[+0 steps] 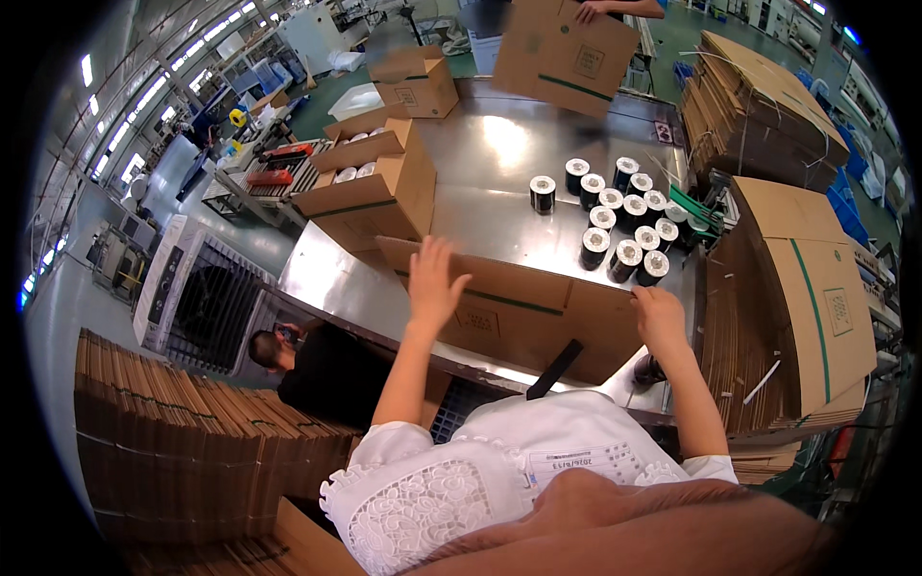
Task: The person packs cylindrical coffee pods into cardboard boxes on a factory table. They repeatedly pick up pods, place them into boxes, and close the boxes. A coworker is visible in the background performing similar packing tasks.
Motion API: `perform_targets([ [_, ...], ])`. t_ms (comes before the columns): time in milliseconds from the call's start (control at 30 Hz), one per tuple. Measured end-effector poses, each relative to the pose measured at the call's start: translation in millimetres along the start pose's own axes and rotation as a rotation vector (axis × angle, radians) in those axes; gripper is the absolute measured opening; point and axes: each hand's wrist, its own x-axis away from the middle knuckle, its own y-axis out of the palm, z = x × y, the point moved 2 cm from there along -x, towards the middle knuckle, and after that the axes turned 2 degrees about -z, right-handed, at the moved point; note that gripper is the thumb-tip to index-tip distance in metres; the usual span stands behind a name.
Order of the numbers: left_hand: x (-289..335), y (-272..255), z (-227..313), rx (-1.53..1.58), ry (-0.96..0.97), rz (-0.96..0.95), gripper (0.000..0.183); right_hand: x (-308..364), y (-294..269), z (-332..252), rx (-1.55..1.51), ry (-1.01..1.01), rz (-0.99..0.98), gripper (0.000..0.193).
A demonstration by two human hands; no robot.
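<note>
Flat carton: the brown flat carton [595, 322] stood between the person's hands at the near side of the metal tabletop [480, 144], printed face toward the body, presumably for a long edge within easy reach of both arms.
Left hand: the left hand [434, 283] lay at the carton's upper left part, fingers spread and thumb out, seemingly to steady the board rather than grip it.
Right hand: the right hand [661, 315] had its fingers curled at the upper right corner, apparently pinching the edge, a hold likely to check tilting.
Spools: dark spools with silvery tops [634, 207] stood on end beyond the carton, mostly grouped, perhaps for stability.
Filled carton: an open carton [408, 182] holding pale-topped pieces stood at the left, its flaps raised, leaving the contents accessible.
Opposite side: a co-worker's hand [593, 10] held another carton [562, 58] by its upper edge.
Right-hand supply: stacked cardboard [740, 336] stood beside the tabletop, seemingly for short reach.
</note>
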Motion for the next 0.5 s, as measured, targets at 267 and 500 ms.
perform_targets([
  [267, -21, 5, -50, -0.042, -0.027, -0.133, 0.041, 2, 29, -49, 0.115, -0.013, 0.081, 0.063],
  [500, -62, 1, -44, -0.088, -0.065, -0.421, 0.038, 38, 44, -69, -0.191, -0.056, 0.259, 0.055],
])
